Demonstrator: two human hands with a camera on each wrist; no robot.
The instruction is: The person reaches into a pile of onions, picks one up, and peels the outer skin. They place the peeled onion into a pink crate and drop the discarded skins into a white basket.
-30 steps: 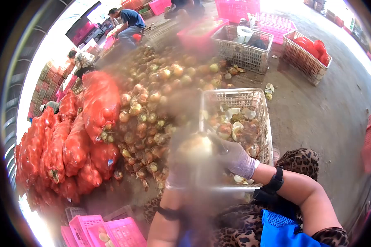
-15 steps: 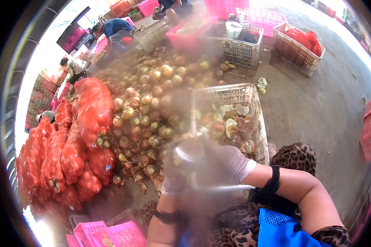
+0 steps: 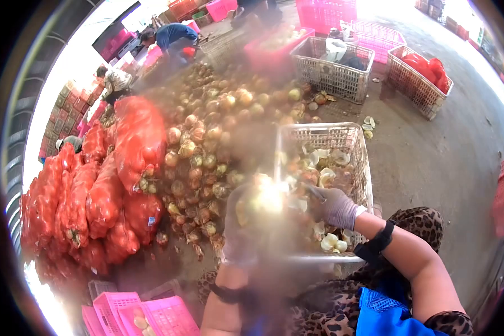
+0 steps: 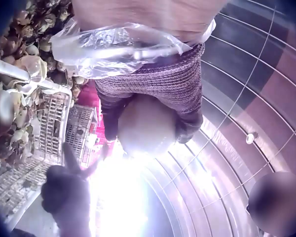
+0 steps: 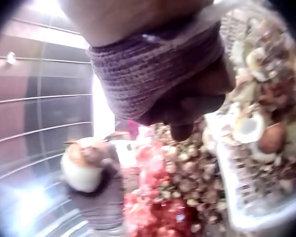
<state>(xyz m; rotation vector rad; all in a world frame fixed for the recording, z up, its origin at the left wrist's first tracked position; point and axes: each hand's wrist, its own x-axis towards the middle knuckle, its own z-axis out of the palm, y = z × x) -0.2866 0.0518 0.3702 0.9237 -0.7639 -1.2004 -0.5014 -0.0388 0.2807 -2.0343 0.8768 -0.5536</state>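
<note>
My gloved left hand (image 3: 238, 224) grips a partly peeled onion (image 5: 83, 173), white below with brown skin near its top. Glare washes over the onion in the head view; in the left wrist view it sits pale between the curled fingers. My right hand (image 3: 337, 208), also gloved, is just to the right, over the near part of a white crate (image 3: 367, 185). Its fingers are curled round a slim dark tool (image 3: 317, 194), whose kind I cannot tell. Onion skins and peeled pieces (image 3: 326, 178) lie in the crate.
A broad heap of onions (image 3: 207, 145) spreads ahead and left, beside stacked red mesh sacks (image 3: 103, 196). Pink crates (image 3: 168, 313) stand at lower left. More crates (image 3: 333, 73) stand at the back, near a pink tub (image 3: 274, 47). Other people (image 3: 176, 36) are bent over behind the heap.
My right hand was close against the onion half a second ago and is now a little apart, to its right. The left hand still holds the onion. White pieces now show at the crate's near end.
</note>
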